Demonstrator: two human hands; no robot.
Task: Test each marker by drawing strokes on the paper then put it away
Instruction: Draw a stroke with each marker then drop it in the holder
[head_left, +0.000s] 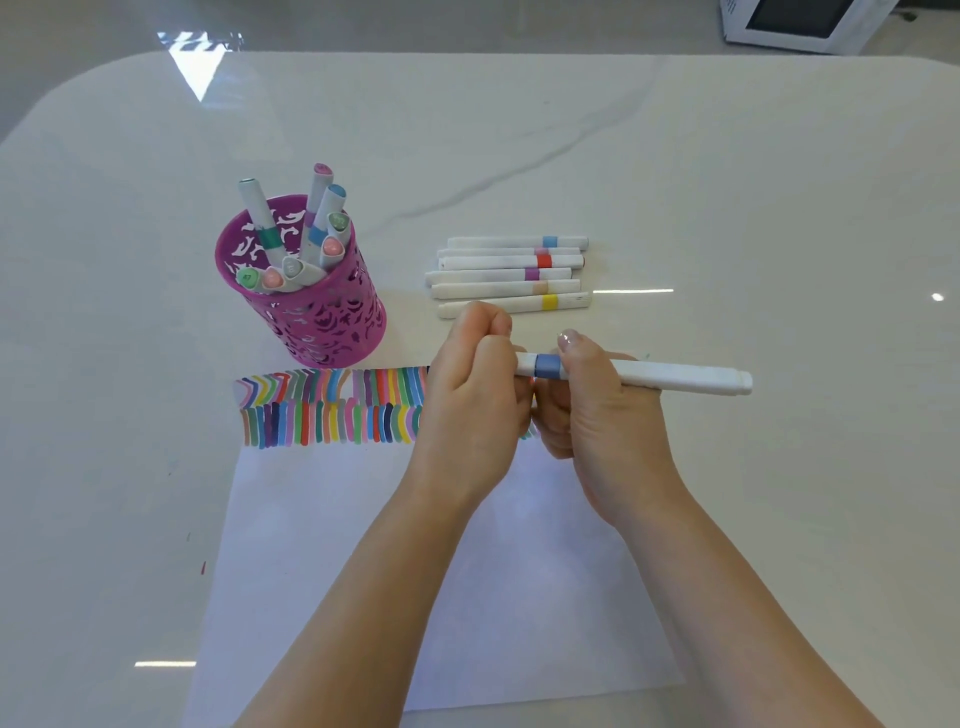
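Both hands hold one white marker with a blue band (675, 375), level above the top edge of the paper (363, 545). My right hand (602, 400) grips its barrel beside the band, thumb on top. My left hand (472, 395) is curled round the marker's left end, which is hidden in the fist. Two rows of coloured strokes (332, 405) run along the top of the paper. Several white markers with coloured bands (511, 273) lie side by side beyond the hands. A purple cut-out pen cup (322, 312) holds several more markers.
Everything sits on a glossy white marble-look table (727, 208). A white appliance (795, 23) stands past the table's far right corner. Small ink specks mark the table left of the paper.
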